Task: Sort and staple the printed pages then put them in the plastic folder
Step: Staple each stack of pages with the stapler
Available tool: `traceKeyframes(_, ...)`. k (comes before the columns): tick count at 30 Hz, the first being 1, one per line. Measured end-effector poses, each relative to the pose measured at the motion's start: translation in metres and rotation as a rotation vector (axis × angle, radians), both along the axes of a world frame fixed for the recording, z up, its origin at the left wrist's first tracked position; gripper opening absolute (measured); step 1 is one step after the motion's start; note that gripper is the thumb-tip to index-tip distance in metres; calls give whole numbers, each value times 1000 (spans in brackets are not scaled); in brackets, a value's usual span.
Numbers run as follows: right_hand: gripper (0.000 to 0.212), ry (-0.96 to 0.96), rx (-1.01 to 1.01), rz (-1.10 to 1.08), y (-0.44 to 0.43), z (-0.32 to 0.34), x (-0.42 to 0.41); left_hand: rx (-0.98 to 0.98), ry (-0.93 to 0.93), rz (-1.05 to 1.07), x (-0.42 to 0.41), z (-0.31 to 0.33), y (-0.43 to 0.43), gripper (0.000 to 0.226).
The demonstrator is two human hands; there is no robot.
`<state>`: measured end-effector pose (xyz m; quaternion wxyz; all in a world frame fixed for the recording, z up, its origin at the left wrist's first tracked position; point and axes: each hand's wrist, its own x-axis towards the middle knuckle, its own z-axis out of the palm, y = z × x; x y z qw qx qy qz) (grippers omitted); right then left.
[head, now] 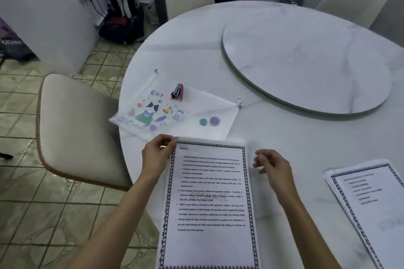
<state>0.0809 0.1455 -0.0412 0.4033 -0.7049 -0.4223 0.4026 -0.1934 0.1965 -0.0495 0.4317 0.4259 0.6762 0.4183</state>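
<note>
A stack of printed pages point(209, 203) with a dark patterned border lies on the white table in front of me, headed "STORAGE". My left hand point(156, 156) pinches its top left corner. My right hand point(272, 165) hovers just right of the stack's top right corner, fingers loosely curled, holding nothing. A second pile of printed pages point(369, 207) lies at the right. The plastic folder point(175, 116), translucent with cartoon cat prints, lies beyond the stack. A small red stapler point(177, 91) sits on the folder.
A round raised turntable point(306, 61) fills the table's far middle. A padded chair point(76, 131) stands at the left by the table edge, two more chairs behind the table. Bags lean against the wall on the tiled floor.
</note>
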Motion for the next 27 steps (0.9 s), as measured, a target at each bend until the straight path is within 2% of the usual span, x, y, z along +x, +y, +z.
traceKeyframes(12,14,-157,64,336,157,22,-94,-46,-62,-12,-30,-16,44,15)
traceKeyframes(18,23,-490,164,646,220,11,-131,-56,40,-109,-38,-22,58,9)
traceKeyframes(23,48,-830,268,848,258,1,-152,-61,46,-146,-42,-26,61,7)
traceKeyframes(27,60,-985,229,1005,271,-4,-162,-89,9,-161,-44,-26,63,6)
